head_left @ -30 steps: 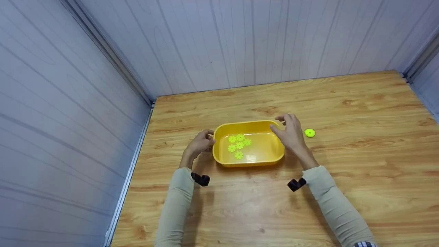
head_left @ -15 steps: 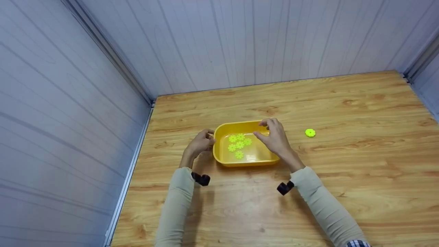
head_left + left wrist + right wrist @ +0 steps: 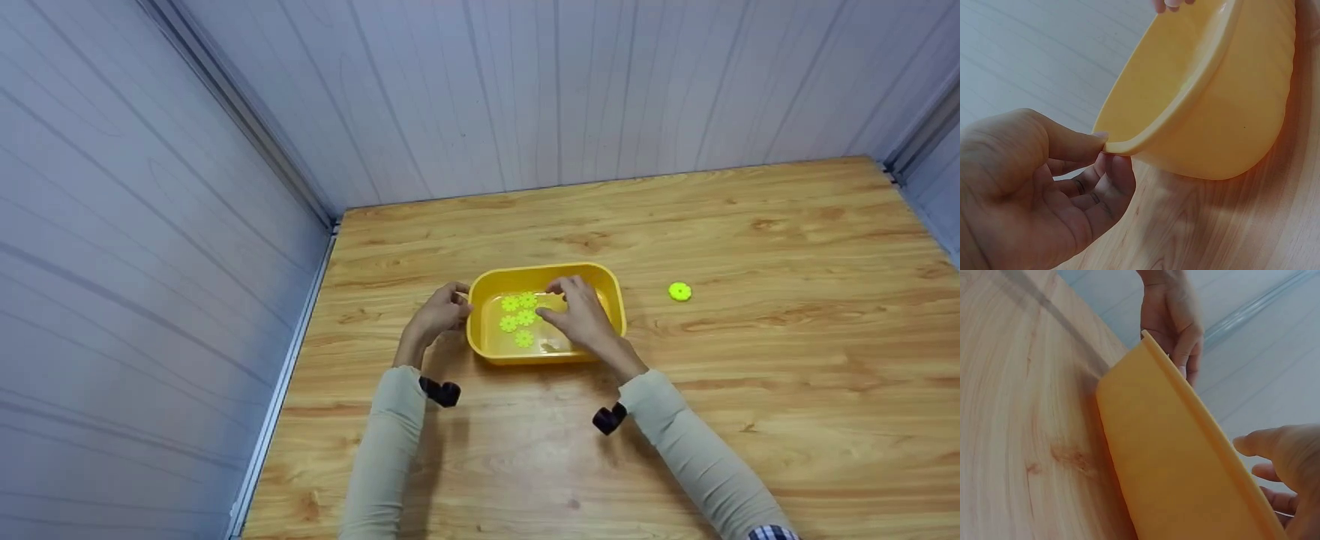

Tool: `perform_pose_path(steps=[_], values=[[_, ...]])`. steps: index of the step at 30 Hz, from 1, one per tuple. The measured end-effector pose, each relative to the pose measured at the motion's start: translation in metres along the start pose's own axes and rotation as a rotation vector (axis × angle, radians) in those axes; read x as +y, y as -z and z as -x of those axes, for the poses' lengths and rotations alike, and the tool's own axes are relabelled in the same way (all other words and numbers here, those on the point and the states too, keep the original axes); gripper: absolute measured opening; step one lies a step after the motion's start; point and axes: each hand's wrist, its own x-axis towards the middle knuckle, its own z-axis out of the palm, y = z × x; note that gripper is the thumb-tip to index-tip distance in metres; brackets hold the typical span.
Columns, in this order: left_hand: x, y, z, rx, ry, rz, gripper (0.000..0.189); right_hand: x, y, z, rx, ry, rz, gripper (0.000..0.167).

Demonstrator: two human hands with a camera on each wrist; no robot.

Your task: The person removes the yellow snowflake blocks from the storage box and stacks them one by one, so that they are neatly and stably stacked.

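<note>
A yellow plastic basin [image 3: 609,289] stands on the wooden table. My left hand [image 3: 435,315] pinches its left rim between thumb and fingers, which the left wrist view shows up close on the basin wall [image 3: 1219,124]. Inside, several flat lime-green flower-shaped pieces [image 3: 524,340] lie toward the left half. Over the basin's middle is my right hand [image 3: 589,321], its thumb and fingers apart and its thumb tip overlapping the rightmost pieces. The thumb [image 3: 1255,443] shows above the rim in the right wrist view, and no piece is visible in that hand.
One more lime-green flower-shaped piece [image 3: 679,291] lies on the table [image 3: 787,337] right of the basin. Pale panelled walls [image 3: 480,97] border the table at the back and left. A black wrist camera [image 3: 609,418] sits on each wrist.
My right hand has moved from the basin's right rim leftward and lower, over the flower-shaped pieces. My left hand and the basin have stayed in place.
</note>
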Motion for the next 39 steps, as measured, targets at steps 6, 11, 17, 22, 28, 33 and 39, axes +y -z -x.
perform_pose_path(steps=[6, 11, 17, 22, 28, 33, 39], values=[[0.0, 0.0, 0.0, -0.005, -0.004, 0.005, 0.037, -0.002, -0.006, -0.002, -0.076, -0.007, 0.024, 0.042], [0.0, 0.0, 0.0, -0.001, -0.005, 0.009, 0.036, -0.003, -0.01, -0.004, -0.141, -0.008, 0.081, 0.039], [0.0, 0.0, 0.0, 0.005, -0.001, 0.005, 0.035, -0.003, -0.014, -0.006, -0.212, 0.023, 0.186, 0.034], [-0.001, 0.0, -0.001, -0.004, -0.011, 0.011, 0.036, -0.003, -0.018, -0.008, -0.239, 0.102, 0.311, 0.031], [0.0, 0.0, 0.0, 0.003, -0.018, 0.001, 0.035, -0.003, -0.022, -0.01, -0.274, 0.156, 0.365, 0.028], [0.0, 0.0, -0.001, 0.005, -0.017, -0.005, 0.034, -0.001, -0.025, -0.012, -0.283, 0.186, 0.38, 0.026], [0.003, 0.0, 0.003, -0.011, -0.005, 0.003, 0.037, -0.001, -0.027, -0.014, -0.317, 0.186, 0.401, 0.026]])
